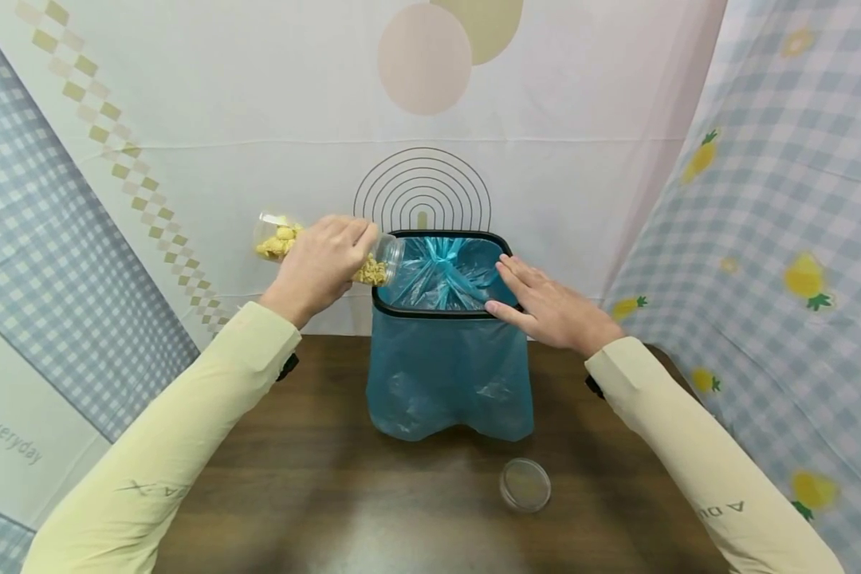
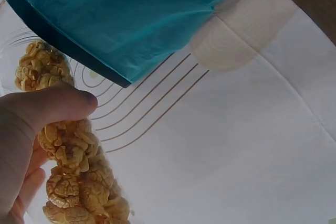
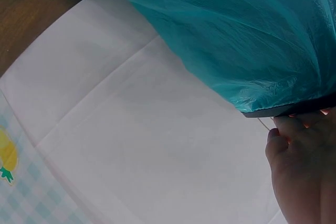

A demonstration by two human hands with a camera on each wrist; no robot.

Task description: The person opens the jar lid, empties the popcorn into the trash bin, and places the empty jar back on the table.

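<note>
My left hand [image 1: 324, 259] grips a clear jar [image 1: 393, 252] of yellow popcorn [image 1: 276, 242], tipped onto its side. The jar's mouth end points right, right at the left rim of a trash bin. In the left wrist view, the thumb lies across the jar and popcorn [image 2: 84, 182] fills much of its length. A blue plastic bag [image 1: 450, 375] lines the bin and hangs over its outside, gathered in a twist inside the opening. My right hand [image 1: 554, 309] rests at the right side of the bin's black rim [image 1: 441, 313], fingers extended.
A round clear lid [image 1: 525, 485] lies on the dark wooden table [image 1: 373, 510] in front of the bin. Behind stands a white printed cloth [image 1: 258, 96], with checked cloth [image 1: 753, 207] along the right side and more at the left.
</note>
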